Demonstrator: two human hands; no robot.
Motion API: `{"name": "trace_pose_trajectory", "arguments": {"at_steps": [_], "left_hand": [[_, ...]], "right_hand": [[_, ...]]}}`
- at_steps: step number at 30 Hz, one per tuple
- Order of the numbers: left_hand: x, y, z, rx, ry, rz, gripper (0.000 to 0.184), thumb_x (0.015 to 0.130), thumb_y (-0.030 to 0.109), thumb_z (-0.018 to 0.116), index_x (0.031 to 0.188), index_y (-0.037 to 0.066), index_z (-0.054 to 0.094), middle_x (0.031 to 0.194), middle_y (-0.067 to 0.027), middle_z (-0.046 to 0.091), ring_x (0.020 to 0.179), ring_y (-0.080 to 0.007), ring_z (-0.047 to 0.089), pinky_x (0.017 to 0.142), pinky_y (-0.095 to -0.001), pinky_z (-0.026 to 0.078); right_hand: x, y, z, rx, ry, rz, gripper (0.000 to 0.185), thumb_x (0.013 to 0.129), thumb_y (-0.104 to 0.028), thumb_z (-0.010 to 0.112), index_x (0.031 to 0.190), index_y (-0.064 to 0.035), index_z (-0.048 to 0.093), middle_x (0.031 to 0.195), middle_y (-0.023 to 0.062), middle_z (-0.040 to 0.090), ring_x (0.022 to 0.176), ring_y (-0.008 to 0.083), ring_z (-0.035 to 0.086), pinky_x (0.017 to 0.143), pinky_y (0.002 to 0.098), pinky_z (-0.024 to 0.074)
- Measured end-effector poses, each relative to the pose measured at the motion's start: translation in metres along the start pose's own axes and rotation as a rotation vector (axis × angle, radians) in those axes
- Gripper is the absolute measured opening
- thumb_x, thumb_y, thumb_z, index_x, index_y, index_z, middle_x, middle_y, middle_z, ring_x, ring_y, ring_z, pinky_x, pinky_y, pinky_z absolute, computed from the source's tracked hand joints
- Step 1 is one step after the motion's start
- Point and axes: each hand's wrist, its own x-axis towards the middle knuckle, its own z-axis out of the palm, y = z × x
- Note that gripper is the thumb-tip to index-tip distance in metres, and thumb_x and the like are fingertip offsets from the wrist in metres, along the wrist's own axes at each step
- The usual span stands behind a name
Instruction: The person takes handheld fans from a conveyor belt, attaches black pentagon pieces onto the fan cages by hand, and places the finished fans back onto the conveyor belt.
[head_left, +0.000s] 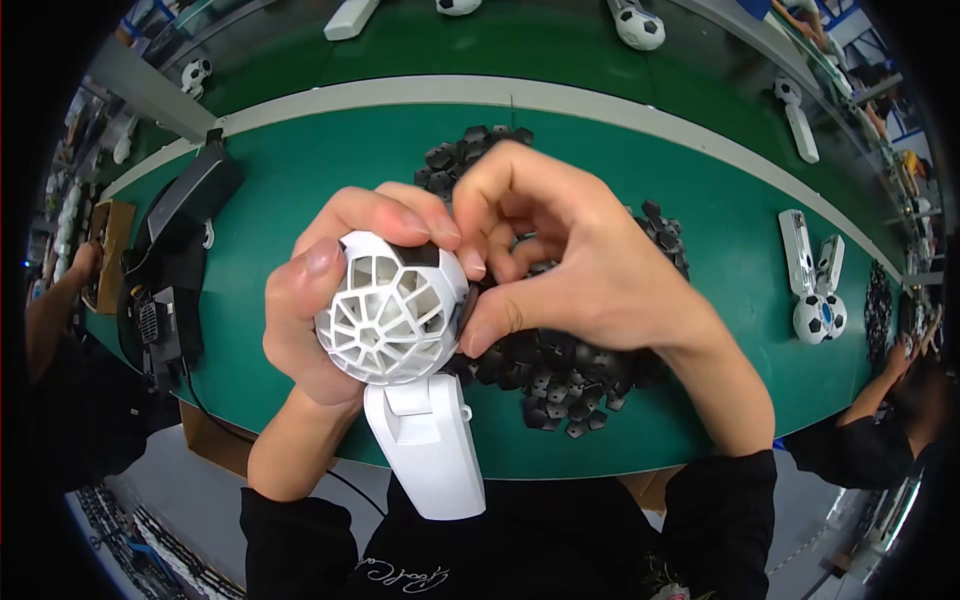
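Observation:
A white soccer-ball-shaped handheld fan (388, 318) is gripped in my left hand (318, 265), whose fingers wrap round the left and top of its ball head. The open white grille faces me, and its white handle (425, 450) points down toward my body. A black panel shows on top of the ball. My right hand (570, 250) is pinched at the ball's right side, thumb below and fingers above. Between them a dark pentagon piece (467, 305) shows at the ball's edge, partly hidden by the thumb. Behind and below my right hand lies a pile of black pentagon pieces (565, 375).
On the green table (300, 160), another soccer-ball fan (820, 315) lies at right. A black device (165, 330) with a cable stands at left. Beyond the white table edge (500, 92), more fans lie on a green surface. Other people sit at both sides.

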Motion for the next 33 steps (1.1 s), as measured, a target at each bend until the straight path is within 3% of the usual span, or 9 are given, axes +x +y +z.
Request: {"name": "trace_pose_trajectory", "arguments": {"at_steps": [5,12,16,19,23,32,33], "left_hand": [[0.001,0.009,-0.007,0.086,0.207,0.023,0.041,0.084,0.032,0.037,0.096,-0.004,0.053,0.094,-0.0216,0.055,0.077,-0.0299,0.058,0.070,-0.0390,0.051],[0.004,0.006,-0.015,0.086,0.326,-0.271,0.041,0.084,0.033,0.038,0.097,-0.003,0.054,0.091,-0.0177,0.058,0.063,-0.0257,0.061,0.045,-0.0332,0.053],[0.007,0.004,-0.018,0.087,0.346,-0.334,0.042,0.084,0.034,0.039,0.097,-0.003,0.055,0.090,-0.0156,0.058,0.062,-0.0244,0.061,0.047,-0.0347,0.053],[0.007,0.003,-0.017,0.037,0.357,-0.357,0.042,0.084,0.035,0.039,0.097,-0.002,0.055,0.090,-0.0153,0.059,0.063,-0.0243,0.062,0.046,-0.0351,0.053],[0.006,0.002,-0.013,-0.040,0.380,-0.398,0.042,0.084,0.035,0.040,0.097,-0.002,0.055,0.090,-0.0151,0.059,0.063,-0.0240,0.062,0.046,-0.0352,0.053],[0.006,-0.001,-0.016,-0.096,0.384,-0.453,0.040,0.084,0.034,0.041,0.097,-0.001,0.055,0.088,-0.0144,0.060,0.064,-0.0239,0.062,0.044,-0.0355,0.053],[0.007,-0.001,-0.016,-0.097,0.382,-0.452,0.040,0.084,0.034,0.041,0.097,-0.001,0.055,0.088,-0.0144,0.060,0.064,-0.0239,0.062,0.044,-0.0355,0.053]], "right_hand": [[-0.001,0.002,0.013,-0.136,0.171,-0.049,0.036,0.064,0.000,0.078,0.091,-0.0045,0.055,0.086,0.0022,0.056,0.062,0.0048,0.049,0.057,0.0178,0.0415],[0.000,0.004,0.011,-0.052,0.207,0.085,0.025,0.072,0.001,0.072,0.094,-0.0009,0.060,0.081,0.0051,0.059,0.065,0.0069,0.056,0.058,0.0193,0.0466],[0.000,0.007,0.003,0.055,0.216,0.105,0.017,0.075,0.003,0.068,0.090,0.0023,0.063,0.081,0.0078,0.062,0.067,0.0091,0.060,0.058,0.0214,0.0494],[-0.004,0.011,-0.011,-0.168,0.189,0.007,0.011,0.074,0.004,0.068,0.085,0.0040,0.065,0.082,0.0090,0.063,0.067,0.0095,0.060,0.058,0.0209,0.0489],[-0.007,0.002,-0.008,-0.229,0.173,0.002,0.009,0.075,0.003,0.068,0.083,0.0038,0.066,0.079,0.0082,0.063,0.069,0.0096,0.061,0.059,0.0203,0.0485],[-0.006,-0.004,-0.006,-0.326,0.200,0.082,0.013,0.073,0.001,0.070,0.086,0.0022,0.067,0.078,0.0061,0.064,0.066,0.0091,0.059,0.058,0.0193,0.0454],[-0.006,-0.001,-0.008,-0.398,0.171,-0.007,0.014,0.072,0.001,0.071,0.085,0.0017,0.067,0.077,0.0062,0.064,0.066,0.0092,0.059,0.058,0.0194,0.0450]]}}
